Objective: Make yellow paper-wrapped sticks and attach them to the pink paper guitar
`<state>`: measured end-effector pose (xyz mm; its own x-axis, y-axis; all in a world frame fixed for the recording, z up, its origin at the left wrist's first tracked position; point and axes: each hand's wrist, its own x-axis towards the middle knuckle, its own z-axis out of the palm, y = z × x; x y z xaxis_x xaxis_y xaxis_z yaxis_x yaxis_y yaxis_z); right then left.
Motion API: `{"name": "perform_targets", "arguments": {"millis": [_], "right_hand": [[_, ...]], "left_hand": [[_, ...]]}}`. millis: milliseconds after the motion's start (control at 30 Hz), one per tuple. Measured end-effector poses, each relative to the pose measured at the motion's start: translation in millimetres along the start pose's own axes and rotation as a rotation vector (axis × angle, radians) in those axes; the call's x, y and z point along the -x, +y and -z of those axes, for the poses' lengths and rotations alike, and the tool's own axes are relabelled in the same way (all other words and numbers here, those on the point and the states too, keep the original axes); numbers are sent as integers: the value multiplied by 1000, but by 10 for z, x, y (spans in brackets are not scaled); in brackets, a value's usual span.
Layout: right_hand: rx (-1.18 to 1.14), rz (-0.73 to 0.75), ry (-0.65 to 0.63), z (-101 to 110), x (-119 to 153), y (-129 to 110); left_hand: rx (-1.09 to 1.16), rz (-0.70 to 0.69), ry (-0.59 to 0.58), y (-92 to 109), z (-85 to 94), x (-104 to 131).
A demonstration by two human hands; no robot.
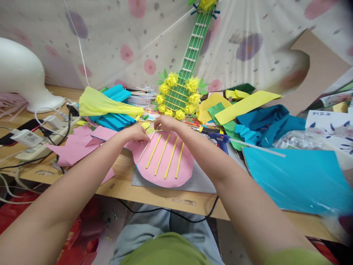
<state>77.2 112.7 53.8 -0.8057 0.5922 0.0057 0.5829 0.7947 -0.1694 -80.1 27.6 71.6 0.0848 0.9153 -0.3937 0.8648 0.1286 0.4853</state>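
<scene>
A rounded pink paper-covered board (180, 173) lies flat on the table, with several yellow strips (169, 158) set side by side across it. Left of these strips, a thin pale stick (143, 151) lies slanted over the pink surface. The fingers of my left hand (139, 133) are closed at the stick's middle. My right hand (164, 123) pinches the stick's far end; its fingertips are partly hidden. Behind both hands leans a green toy guitar (190, 60) ringed by yellow paper flowers (192, 84).
A grey mat (204, 180) lies under the pink board. Right of it are a blue glue gun (220, 138) and a blue sheet (295, 176). Pink paper scraps (74, 145) and a power strip (46, 138) lie left. A white foam head (22, 73) stands far left.
</scene>
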Motion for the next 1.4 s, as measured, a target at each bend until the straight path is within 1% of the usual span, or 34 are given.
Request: {"name": "perform_targets", "arguments": {"millis": [67, 133, 233, 267, 300, 333, 433, 500, 600, 700, 833, 933, 1067, 1200, 1267, 1400], "right_hand": [[-22, -24, 0, 22, 15, -13], [-49, -44, 27, 43, 32, -12], [-70, -55, 89, 86, 70, -3], [-71, -50, 103, 105, 87, -5], [-70, -45, 112, 124, 106, -10], [-68, -38, 118, 143, 124, -19], [-53, -34, 116, 177, 164, -53], [-35, -36, 102, 168, 169, -69], [-22, -37, 72, 113, 144, -62], [-22, -40, 52, 39, 97, -23], [-19, -39, 41, -25, 47, 27], [-21, -45, 46, -25, 43, 27], [-34, -47, 50, 16, 68, -3], [-39, -39, 68, 53, 89, -13], [-46, -40, 81, 70, 98, -19], [-75, -39, 108, 115, 119, -50]], "left_hand": [[33, -8, -12, -8, 22, 2], [126, -23, 20, -5, 73, 19], [303, -20, 184, 31, 163, 56], [336, -11, 229, 50, 182, 65], [353, -6, 246, 71, 190, 69], [356, -5, 238, 91, 187, 69], [314, -34, 127, 140, 128, 47], [280, -31, 82, 153, 79, 33], [265, 17, 80, 143, 44, 38], [264, 54, 81, 117, 48, 71], [291, 70, 45, 96, 44, 88], [310, 69, 27, 93, 20, 59], [335, 49, 83, 88, -11, 18], [255, -20, 175, 104, -29, 20], [242, -20, 204, 135, -37, 33], [291, 10, 203, 198, -48, 42]]}}
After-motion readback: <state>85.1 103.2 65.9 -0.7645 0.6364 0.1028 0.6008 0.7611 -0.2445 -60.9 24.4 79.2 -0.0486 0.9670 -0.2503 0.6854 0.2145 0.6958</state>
